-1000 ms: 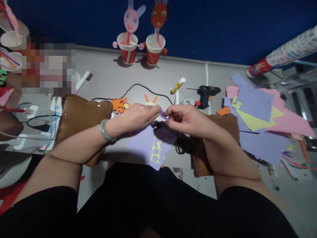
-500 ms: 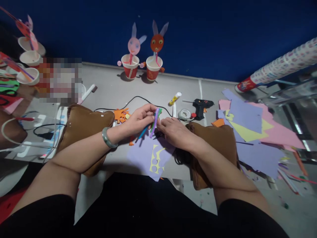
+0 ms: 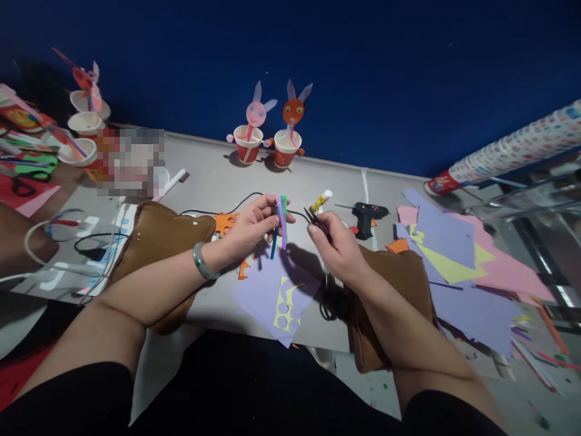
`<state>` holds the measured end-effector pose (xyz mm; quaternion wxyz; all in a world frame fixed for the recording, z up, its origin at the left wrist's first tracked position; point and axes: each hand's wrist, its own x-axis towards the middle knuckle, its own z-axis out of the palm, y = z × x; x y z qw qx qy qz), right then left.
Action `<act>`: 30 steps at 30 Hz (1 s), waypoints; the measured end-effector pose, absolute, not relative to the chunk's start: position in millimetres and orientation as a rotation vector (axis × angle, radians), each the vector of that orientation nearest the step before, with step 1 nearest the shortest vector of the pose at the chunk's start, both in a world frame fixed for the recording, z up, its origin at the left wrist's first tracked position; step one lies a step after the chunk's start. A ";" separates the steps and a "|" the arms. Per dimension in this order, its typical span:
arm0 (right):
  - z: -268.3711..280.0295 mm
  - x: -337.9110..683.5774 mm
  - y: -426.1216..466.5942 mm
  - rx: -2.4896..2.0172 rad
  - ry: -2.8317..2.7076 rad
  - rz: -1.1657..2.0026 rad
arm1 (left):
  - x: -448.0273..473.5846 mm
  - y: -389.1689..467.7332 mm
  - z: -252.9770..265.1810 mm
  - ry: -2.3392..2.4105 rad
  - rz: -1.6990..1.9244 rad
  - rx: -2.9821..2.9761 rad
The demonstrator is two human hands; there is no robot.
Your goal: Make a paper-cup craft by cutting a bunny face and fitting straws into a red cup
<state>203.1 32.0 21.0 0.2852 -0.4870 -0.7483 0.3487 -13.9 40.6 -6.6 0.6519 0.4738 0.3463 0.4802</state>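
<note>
My left hand (image 3: 256,227), with a green bangle on its wrist, pinches a small bundle of purple, green and blue drinking straws (image 3: 282,227) in front of me. My right hand (image 3: 336,245) is closed around a pair of scissors (image 3: 313,217); the dark blades point up and left, and the fingers hide most of the handles. A gap separates the blades from the straws. Under both hands lies a purple paper sheet (image 3: 258,297), with a cut-out yellow paper scrap (image 3: 284,303) on top.
Two paper-cup rabbits (image 3: 247,145) stand by the blue wall. A glue stick (image 3: 323,198) and a black glue gun (image 3: 368,218) lie ahead. Brown cushions (image 3: 167,242) sit under both forearms. Coloured paper (image 3: 449,230) and a long cup stack (image 3: 499,145) are right. Another person's arm (image 3: 31,245) shows left.
My right hand has moved away from the straws to the right, and the scissors in it now show plainly. My left hand still holds the straws. The view has tilted up slightly.
</note>
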 end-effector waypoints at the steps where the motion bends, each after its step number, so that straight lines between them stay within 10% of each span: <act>1: 22.3 201.7 29.5 -1.236 -1.886 1.078 | -13.3 39.8 -7.1 0.782 1.091 1.095; 6: 25.9 191.1 20.1 -1.179 -1.578 1.606 | -10.0 35.5 -7.9 0.783 1.095 1.190; 30: 10.8 175.2 13.2 -1.080 -1.085 2.023 | -4.1 25.3 -10.9 0.942 0.996 1.282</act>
